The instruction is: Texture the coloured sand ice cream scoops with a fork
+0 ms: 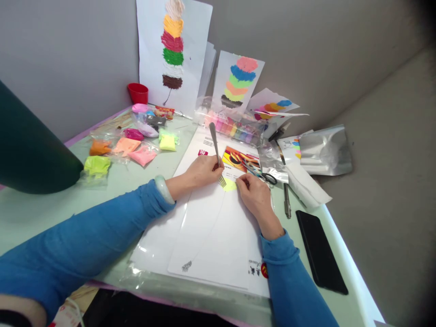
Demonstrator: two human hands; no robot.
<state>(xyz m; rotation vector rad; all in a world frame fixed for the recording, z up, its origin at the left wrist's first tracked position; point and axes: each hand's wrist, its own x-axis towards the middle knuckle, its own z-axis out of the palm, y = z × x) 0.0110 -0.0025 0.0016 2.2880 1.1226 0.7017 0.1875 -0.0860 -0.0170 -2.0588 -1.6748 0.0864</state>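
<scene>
My left hand [203, 171] is closed around a metal fork [215, 147], whose tines press into a small patch of yellow-green clay [230, 185] on a white sheet of paper [211, 236]. My right hand [255, 196] rests on the paper just right of the clay, fingers curled and pinched at the clay's edge. Both arms wear blue sleeves. A pale bracelet sits on my left wrist.
Bags of coloured clay [132, 145] lie at the back left by a red cup [138, 92]. Clay pictures [172, 50] lean on the wall. A tray of clay colours [235, 127], scissors [267, 176], a pen [287, 200], silver pouch [325, 152] and black phone [320, 252] are on the right.
</scene>
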